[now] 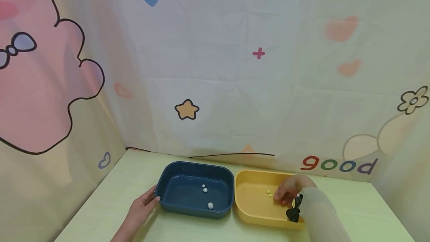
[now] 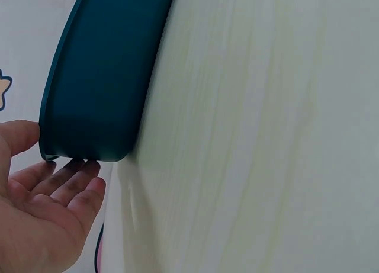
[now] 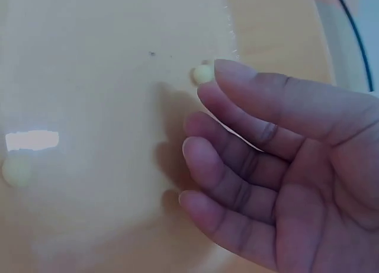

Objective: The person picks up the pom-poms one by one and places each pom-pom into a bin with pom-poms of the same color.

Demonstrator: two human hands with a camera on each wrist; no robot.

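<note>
My left hand [image 1: 143, 205] holds the left end of a dark blue tray [image 1: 193, 212]. In the left wrist view, the thumb [image 2: 21, 134] lies at the tray's rim and the other fingers are bent against its end wall. Inside a yellow tray [image 1: 246, 217], my right hand [image 1: 288, 189] is lowered with loosely curled fingers. Just beyond the thumb and index fingertips lies a small pale yellow ball [image 3: 202, 74] on the tray floor. Another yellow ball [image 3: 16, 170] sits toward the left of the right wrist view. In the head view, two yellow balls [image 1: 268, 191] show left of the fingertips.
Three white balls of differing sizes lie in the blue tray, the largest ball [image 1: 210, 205] near its front. Both trays stand side by side on a pale green table [image 1: 198, 230]. A printed cloth [image 1: 218, 66] rises behind. A black device [image 1: 294, 210] is on my right wrist.
</note>
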